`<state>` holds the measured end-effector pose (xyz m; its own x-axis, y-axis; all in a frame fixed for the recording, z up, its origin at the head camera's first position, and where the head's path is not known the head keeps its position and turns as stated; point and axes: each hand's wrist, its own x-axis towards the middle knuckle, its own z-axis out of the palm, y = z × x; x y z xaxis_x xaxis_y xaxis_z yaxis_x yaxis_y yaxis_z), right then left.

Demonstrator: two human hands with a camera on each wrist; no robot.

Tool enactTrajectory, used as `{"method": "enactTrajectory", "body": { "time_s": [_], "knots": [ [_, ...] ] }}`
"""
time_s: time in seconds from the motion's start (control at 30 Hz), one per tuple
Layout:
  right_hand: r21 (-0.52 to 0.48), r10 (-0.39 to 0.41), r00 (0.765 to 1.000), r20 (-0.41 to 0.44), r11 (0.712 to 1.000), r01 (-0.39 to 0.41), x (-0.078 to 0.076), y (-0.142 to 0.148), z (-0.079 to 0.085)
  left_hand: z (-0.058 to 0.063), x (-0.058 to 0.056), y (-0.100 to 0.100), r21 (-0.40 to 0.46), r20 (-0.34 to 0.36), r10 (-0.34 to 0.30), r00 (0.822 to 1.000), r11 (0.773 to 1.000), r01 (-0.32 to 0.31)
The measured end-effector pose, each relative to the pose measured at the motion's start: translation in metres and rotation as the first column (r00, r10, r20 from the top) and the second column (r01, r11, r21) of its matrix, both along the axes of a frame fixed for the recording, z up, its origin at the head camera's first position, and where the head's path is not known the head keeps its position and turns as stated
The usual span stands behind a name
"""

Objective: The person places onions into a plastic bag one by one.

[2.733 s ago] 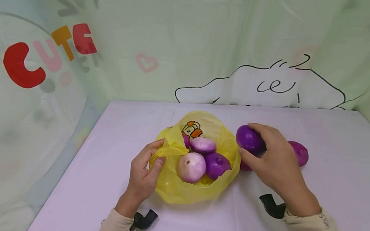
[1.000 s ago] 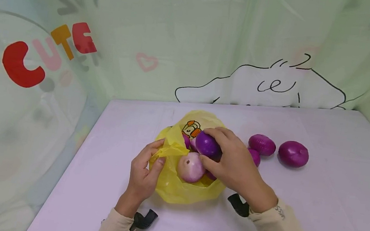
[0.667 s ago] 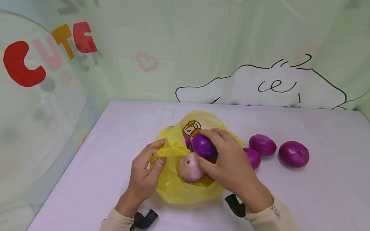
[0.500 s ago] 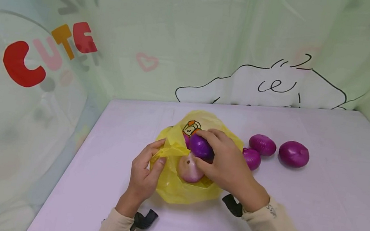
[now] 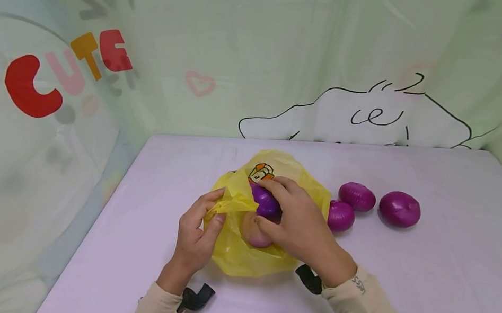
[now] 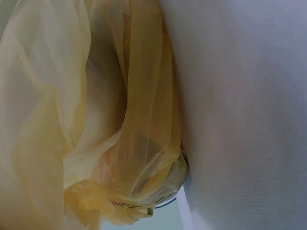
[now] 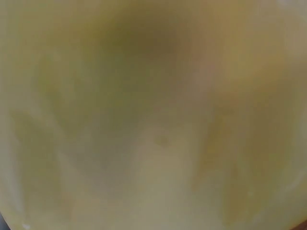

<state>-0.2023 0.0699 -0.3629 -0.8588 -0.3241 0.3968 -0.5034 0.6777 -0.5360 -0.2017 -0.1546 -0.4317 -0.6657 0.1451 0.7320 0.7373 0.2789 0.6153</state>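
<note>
A yellow plastic bag [image 5: 246,260] with a duck print stands open on the table in the head view, and its folds [image 6: 148,96] fill much of the left wrist view. My left hand [image 5: 196,234] pinches the bag's left rim between thumb and fingers. Inside the bag's mouth, my right hand [image 5: 301,222] grips a dark purple onion [image 5: 266,202]. Below that onion shows a paler pink onion [image 5: 257,232]; the other onions in the bag are hidden behind the right hand. The right wrist view is a yellow blur of bag close to the lens.
Just right of the bag lie three purple onions: one by its rim [image 5: 341,216], another behind it [image 5: 357,196], and a larger one [image 5: 400,209] farther right. A lilac cloth covers the table [image 5: 447,269]. A printed curtain [image 5: 295,50] hangs along the back.
My right hand has carried the dark purple onion from right of the bag leftward into its mouth, then lower and farther left. The left hand keeps its hold on the rim.
</note>
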Motion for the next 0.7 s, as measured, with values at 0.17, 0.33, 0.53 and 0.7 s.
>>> {"method": "enactTrajectory", "body": {
  "time_s": [0.17, 0.33, 0.53, 0.7],
  "knots": [
    [0.005, -0.005, 1.0, 0.009, 1.0, 0.005, 0.0015, -0.0021, 0.0, 0.0002, -0.0005, 0.0003, 0.002, -0.008, -0.005, 1.0, 1.0, 0.005],
    [-0.006, 0.012, 1.0, 0.006, 1.0, -0.012, 0.0019, -0.0029, -0.0011, 0.0002, -0.0006, 0.0006, 0.001, -0.011, -0.005, 1.0, 1.0, 0.005],
    [-0.03, 0.04, 0.999, -0.018, 0.999, -0.04, 0.0016, -0.0023, -0.0021, 0.0006, -0.001, 0.0006, 0.002, -0.023, -0.008, 1.0, 1.0, 0.008],
    [-0.042, 0.053, 0.996, -0.067, 0.998, -0.056, 0.0014, -0.0006, -0.0031, 0.0007, -0.001, 0.0006, 0.002, -0.025, -0.006, 1.0, 1.0, 0.006]
  ]
}}
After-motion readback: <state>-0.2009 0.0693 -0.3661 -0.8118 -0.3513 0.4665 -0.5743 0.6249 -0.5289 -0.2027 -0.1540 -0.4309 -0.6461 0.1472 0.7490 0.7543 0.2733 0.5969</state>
